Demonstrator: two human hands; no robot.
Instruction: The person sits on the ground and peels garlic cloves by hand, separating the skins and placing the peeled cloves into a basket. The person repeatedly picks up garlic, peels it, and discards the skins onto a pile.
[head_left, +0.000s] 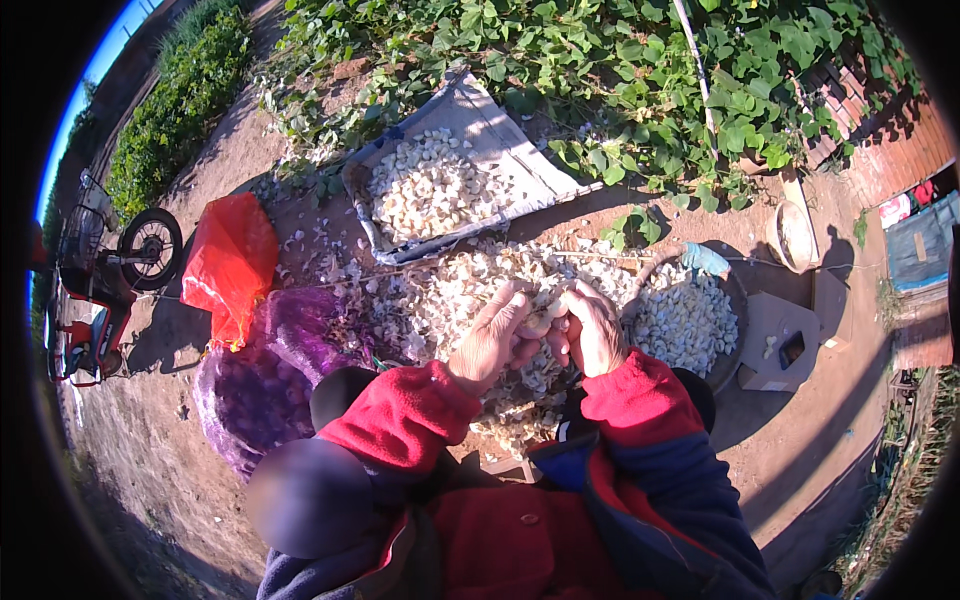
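My left hand (491, 341) holds a garlic bulb (537, 321) in front of me. My right hand (598, 330) meets it from the other side, with thumb and fingers pinching its pale upper part; whether a single clove is between them I cannot tell. Below both hands spreads a heap of garlic skins (457, 300). On the right stands a round basket full of peeled-looking garlic cloves (686, 322), a blue cloth (703, 258) over its rim. More loose cloves (435, 187) lie in a cloth-lined scoop-shaped tray (517, 139) beyond the heap.
At left, a purple mesh sack (251, 412) of bulbs leans by a red mesh bag (231, 251). Farther left is a parked motorbike (94, 307). A cardboard box (772, 319) with a dark flat object and a small basket (791, 232) stand right. Leafy vines (600, 75) grow behind.
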